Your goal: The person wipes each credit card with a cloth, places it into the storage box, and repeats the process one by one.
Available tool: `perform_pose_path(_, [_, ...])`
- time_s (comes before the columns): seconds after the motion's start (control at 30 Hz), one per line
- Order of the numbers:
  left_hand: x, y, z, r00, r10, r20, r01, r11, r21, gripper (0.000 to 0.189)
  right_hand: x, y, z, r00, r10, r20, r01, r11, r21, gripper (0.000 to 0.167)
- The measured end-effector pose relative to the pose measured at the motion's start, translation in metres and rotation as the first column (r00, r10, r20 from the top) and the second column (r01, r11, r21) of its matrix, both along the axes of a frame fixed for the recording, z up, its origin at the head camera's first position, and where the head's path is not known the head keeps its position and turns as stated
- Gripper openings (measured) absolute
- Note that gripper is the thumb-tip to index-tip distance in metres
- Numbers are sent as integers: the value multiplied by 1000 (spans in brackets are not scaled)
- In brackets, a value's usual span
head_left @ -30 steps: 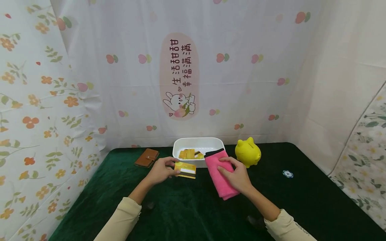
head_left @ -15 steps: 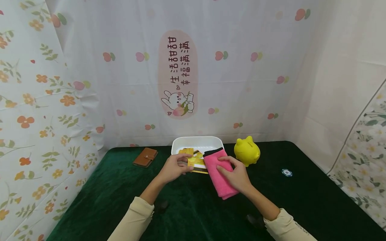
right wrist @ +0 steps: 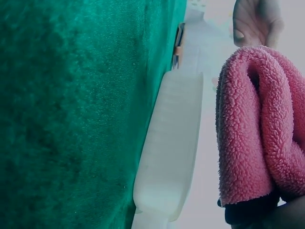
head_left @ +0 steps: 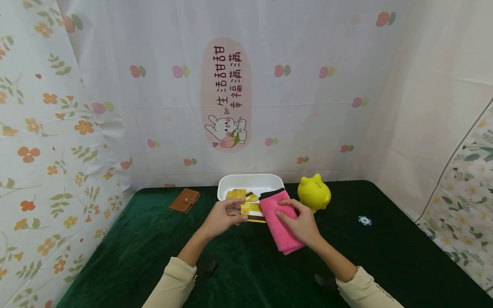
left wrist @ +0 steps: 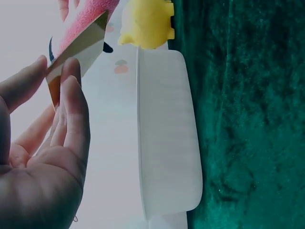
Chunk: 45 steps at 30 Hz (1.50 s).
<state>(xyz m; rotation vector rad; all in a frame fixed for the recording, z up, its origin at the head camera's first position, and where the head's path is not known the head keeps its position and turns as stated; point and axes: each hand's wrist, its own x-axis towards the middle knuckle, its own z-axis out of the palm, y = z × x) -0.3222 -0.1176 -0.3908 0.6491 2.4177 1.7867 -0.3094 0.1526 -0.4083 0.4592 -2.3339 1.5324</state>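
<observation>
Between the thumb and fingers of my left hand (head_left: pixel 225 217) a yellow bank card (head_left: pixel 252 211) with a dark stripe is pinched. Its right edge meets a folded pink towel (head_left: pixel 281 224) with a black border. My right hand (head_left: pixel 302 222) grips that towel and holds it up at a slant. In the left wrist view the card (left wrist: pixel 81 50) stands tilted against the towel (left wrist: pixel 86 21). The right wrist view shows the towel's folds (right wrist: pixel 248 138) close up; most of the right hand is hidden there. Behind both hands sits a white tray (head_left: pixel 265 179) with several yellow cards (head_left: pixel 236 194) in it.
A brown wallet (head_left: pixel 184 200) lies at the back left of the green-covered table (head_left: pixel 154 256). Right of the tray stands a yellow piggy bank (head_left: pixel 314 193). Farther right is a poker chip (head_left: pixel 364 220). A printed curtain (head_left: pixel 169 107) hangs behind the table.
My left hand has moved right with the bank card, from apart to against the pink towel. The right hand has kept its hold on the towel, nearly still.
</observation>
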Motion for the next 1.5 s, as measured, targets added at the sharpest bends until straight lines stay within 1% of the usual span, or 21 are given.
perform_pose_path(0.13, [-1,-2,3,1000,-15,0,15,1000,8,48,-1,0,3,1000,0,-11,0,1000,-6,26])
perform_pose_path(0.27, [2,-2,9,1000,-25,15,25,1000,6,47,-2,-1,6,1000,-3,-3,3,1000,-6,26])
perform_pose_path(0.33, [2,-3,8,999,-29,13,29,999,17,48,-3,-1,6,1000,-4,-3,4,1000,-5,26])
perform_pose_path(0.4, [1,-3,5,999,-32,10,31,999,31,49,-3,-1,7,1000,-5,0,5,1000,-5,26])
perform_pose_path(0.5, [-4,-5,-2,999,-45,9,45,998,49,53,-4,-2,6,1000,-10,2,10,1000,-6,26])
perform_pose_path(0.67, [-7,-8,-6,999,-46,20,44,997,57,54,-5,-6,2,1000,-3,0,3,1000,-7,27])
perform_pose_path(0.8, [-5,-7,-11,998,-58,13,57,995,76,54,-3,-6,-2,1000,0,7,0,1000,-10,26])
perform_pose_path(0.9, [-3,-3,-17,997,-79,23,77,994,72,56,2,-5,-5,999,4,32,-3,1000,-7,26])
perform_pose_path(0.97, [-2,-1,-20,996,-82,24,80,994,72,56,4,-4,-7,999,15,43,-15,1000,-1,26])
perform_pose_path(1.03, [-2,1,-20,997,-79,24,77,994,79,55,4,-3,-6,999,23,38,-23,1000,-5,27])
perform_pose_path(1.23, [-3,4,-17,998,-58,11,57,993,104,54,2,-4,-2,1000,23,11,-23,1000,-16,26])
perform_pose_path(1.37, [-4,5,-19,1000,-30,3,29,992,121,53,1,-5,-3,999,33,24,-33,999,-11,26])
perform_pose_path(1.5, [-4,6,-23,1000,-29,-1,29,990,140,53,2,-5,-5,999,39,38,-39,999,-12,26])
